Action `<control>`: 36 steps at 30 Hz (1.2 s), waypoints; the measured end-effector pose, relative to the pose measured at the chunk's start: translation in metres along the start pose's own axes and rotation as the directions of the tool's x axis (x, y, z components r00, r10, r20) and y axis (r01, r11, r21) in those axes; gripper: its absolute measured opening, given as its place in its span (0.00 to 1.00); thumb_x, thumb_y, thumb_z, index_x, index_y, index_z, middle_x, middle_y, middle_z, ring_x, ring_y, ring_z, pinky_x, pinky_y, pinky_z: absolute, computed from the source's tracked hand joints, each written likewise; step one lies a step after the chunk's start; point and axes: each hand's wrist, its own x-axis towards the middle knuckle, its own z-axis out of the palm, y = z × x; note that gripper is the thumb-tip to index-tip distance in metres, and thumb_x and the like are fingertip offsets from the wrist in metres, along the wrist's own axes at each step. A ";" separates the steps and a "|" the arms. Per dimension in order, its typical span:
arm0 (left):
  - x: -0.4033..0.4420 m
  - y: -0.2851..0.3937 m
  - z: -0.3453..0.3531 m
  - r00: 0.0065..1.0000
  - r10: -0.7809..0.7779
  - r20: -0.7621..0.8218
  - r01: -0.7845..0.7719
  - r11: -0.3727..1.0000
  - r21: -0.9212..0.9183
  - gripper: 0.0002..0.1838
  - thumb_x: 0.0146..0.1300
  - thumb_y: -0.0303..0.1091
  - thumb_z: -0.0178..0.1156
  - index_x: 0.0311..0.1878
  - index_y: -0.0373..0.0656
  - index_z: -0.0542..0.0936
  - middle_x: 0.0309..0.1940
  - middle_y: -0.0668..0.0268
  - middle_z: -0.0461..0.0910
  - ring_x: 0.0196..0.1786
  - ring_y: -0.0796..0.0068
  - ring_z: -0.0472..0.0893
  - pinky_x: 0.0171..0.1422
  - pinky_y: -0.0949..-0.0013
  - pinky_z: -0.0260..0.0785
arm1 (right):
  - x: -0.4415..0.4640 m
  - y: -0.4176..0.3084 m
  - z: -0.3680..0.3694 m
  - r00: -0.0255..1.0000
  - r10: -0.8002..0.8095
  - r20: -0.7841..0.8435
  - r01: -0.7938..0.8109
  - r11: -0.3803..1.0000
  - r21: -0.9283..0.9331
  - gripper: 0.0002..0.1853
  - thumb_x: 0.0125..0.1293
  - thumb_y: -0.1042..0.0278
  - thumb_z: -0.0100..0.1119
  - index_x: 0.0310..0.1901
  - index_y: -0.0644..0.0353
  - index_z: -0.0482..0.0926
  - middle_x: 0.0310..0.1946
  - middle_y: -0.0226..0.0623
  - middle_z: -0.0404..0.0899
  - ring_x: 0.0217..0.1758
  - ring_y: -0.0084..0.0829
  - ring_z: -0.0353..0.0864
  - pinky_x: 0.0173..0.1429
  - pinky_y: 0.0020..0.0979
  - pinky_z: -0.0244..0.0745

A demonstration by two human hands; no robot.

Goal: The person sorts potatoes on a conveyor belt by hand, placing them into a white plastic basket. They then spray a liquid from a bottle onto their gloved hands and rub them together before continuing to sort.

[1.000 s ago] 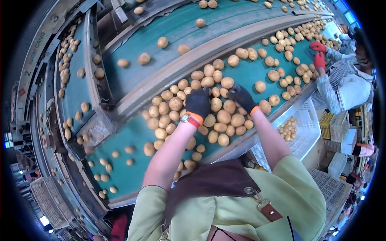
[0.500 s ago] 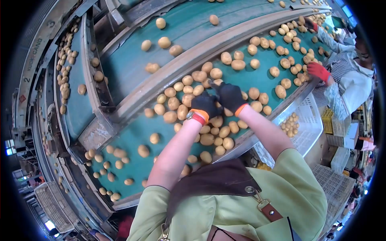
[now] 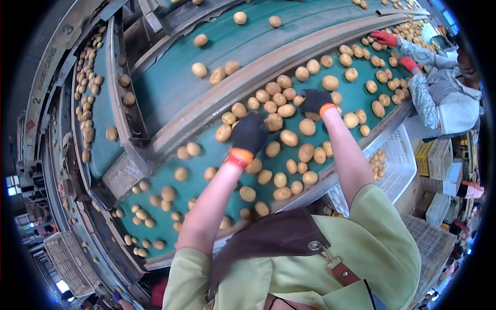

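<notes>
While many potatoes (image 3: 289, 137) lie loose on the green conveyor belt (image 3: 155, 179) and some sit in the white crate (image 3: 402, 156), the left hand (image 3: 249, 132) and right hand (image 3: 315, 101) reach among the belt's potatoes; whether their fingers clamp any is unclear.

From my viewpoint, smooth, tan-yellow, round-to-oval potatoes (image 3: 289, 137) lie loose on the flat green belt (image 3: 170, 213), some touching, others apart. I see one plump brownish potato (image 3: 274, 122) against the black-gloved left hand (image 3: 249, 132), and a smaller tan potato (image 3: 298, 101) at the black-gloved right hand's (image 3: 315, 102) fingertips.
</notes>
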 end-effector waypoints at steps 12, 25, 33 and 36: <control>0.062 -0.007 0.018 0.894 -0.083 0.440 0.092 0.996 0.001 0.27 0.65 0.39 0.62 0.68 0.51 0.76 0.55 0.51 0.85 0.54 0.48 0.86 0.57 0.51 0.78 | -0.013 -0.080 0.002 0.996 -0.008 0.090 -0.079 0.415 0.906 0.31 0.65 0.48 0.65 0.64 0.60 0.76 0.43 0.42 0.85 0.40 0.31 0.84 0.39 0.35 0.81; -0.146 -0.085 -0.048 0.740 -0.270 0.617 0.636 0.579 -0.510 0.26 0.63 0.44 0.69 0.61 0.42 0.78 0.39 0.63 0.85 0.37 0.74 0.85 0.42 0.67 0.78 | -0.107 -0.200 0.100 0.920 -0.376 0.114 0.038 0.374 0.927 0.24 0.71 0.57 0.63 0.66 0.52 0.77 0.54 0.34 0.82 0.54 0.28 0.80 0.59 0.34 0.76; -0.137 0.052 -0.050 0.785 0.177 0.594 0.225 0.811 -0.540 0.24 0.62 0.50 0.68 0.55 0.44 0.83 0.48 0.52 0.87 0.51 0.51 0.86 0.56 0.54 0.78 | -0.267 -0.120 0.089 0.988 -0.106 -0.110 0.098 -0.118 0.988 0.31 0.74 0.54 0.60 0.74 0.60 0.69 0.68 0.34 0.72 0.69 0.30 0.74 0.75 0.33 0.66; -0.163 0.107 0.024 0.669 0.432 0.604 0.331 0.555 -0.763 0.41 0.62 0.47 0.70 0.73 0.36 0.68 0.63 0.48 0.77 0.65 0.52 0.77 0.70 0.59 0.70 | -0.353 -0.060 0.090 0.929 0.257 -0.265 0.220 0.189 0.957 0.28 0.77 0.54 0.54 0.71 0.63 0.72 0.67 0.41 0.76 0.72 0.35 0.74 0.76 0.38 0.68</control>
